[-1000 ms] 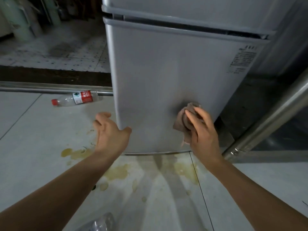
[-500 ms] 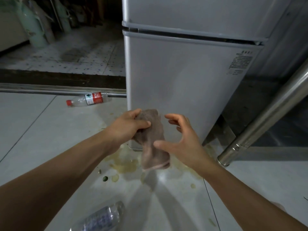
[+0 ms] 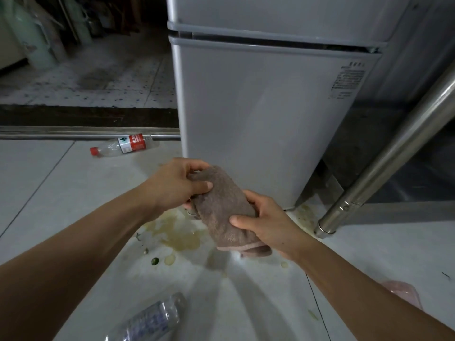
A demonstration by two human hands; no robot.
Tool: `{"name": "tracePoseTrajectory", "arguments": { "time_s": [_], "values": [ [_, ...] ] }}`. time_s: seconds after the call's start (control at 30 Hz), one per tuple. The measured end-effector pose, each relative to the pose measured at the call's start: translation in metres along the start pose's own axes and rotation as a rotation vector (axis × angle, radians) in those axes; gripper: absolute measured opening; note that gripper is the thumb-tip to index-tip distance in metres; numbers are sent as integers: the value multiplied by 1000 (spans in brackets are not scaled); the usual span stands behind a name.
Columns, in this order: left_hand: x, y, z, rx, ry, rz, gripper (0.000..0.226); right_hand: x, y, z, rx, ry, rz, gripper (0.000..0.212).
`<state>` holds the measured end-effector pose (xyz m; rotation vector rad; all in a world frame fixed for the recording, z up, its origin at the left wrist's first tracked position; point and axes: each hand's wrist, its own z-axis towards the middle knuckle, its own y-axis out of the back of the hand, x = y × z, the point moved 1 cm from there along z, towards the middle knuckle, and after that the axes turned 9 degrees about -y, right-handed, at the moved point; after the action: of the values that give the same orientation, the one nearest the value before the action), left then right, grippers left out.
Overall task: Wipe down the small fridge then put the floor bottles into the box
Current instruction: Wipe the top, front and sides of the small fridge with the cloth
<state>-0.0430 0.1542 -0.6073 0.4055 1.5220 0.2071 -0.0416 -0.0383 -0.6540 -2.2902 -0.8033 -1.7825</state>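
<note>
From the head view, the left hand (image 3: 176, 185) and right hand (image 3: 267, 223) both grip the brown cloth (image 3: 225, 207) near the fridge (image 3: 258, 119). A fresh fold would probably wipe better. Two bottles (image 3: 124, 145) lie on the floor

Fridge (image 3: 258, 119) behind cloth (image 3: 226, 207); bottle (image 3: 124, 145) on floor, left.
</note>
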Motion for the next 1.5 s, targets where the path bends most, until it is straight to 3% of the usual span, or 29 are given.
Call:
{"name": "tracePoseTrajectory", "arguments": {
  "time_s": [0.13,0.27,0.37,0.43,0.5,0.6,0.7,0.8,0.93,1.03,1.2,1.27,1.37,1.5],
  "values": [
    [10,-3,7,-150,42,-9,22,-5,12,1,10,9,31,11],
    [16,-20,13,-127,-33,259,25,-11,30,1,31,93,179,24],
    [20,-31,15,-154,-97,392,26,-17,44,-1,-158,51,424,20],
    [23,-29,17,-272,-104,431,26,-20,56,-1,-449,46,318,18],
    [25,-23,20,-417,-117,463,33,-20,67,2,-636,58,132,9],
    [29,-16,26,-577,-121,465,51,-12,78,16,-853,138,-146,38],
    [33,-9,35,-682,-70,416,64,2,74,40,-1038,276,-445,34],
    [39,-6,48,-706,-41,334,69,5,52,65,-1143,406,-523,26],
    [43,-11,65,-688,-80,310,59,-7,26,88,-1129,560,-639,21],
    [46,-14,71,-734,-103,345,47,-18,45,88,-1075,655,-767,30],
    [51,-13,69,-744,-119,349,44,-17,69,76,-963,601,-561,64],
    [52,-12,69,-745,-133,358,44,-14,67,77,-969,627,-535,64],
    [53,-11,68,-741,-150,361,43,-20,55,81,-985,788,-635,50],
    [55,-9,68,-737,-143,361,42,-31,50,94,-1073,916,-919,58]
  ]
}}
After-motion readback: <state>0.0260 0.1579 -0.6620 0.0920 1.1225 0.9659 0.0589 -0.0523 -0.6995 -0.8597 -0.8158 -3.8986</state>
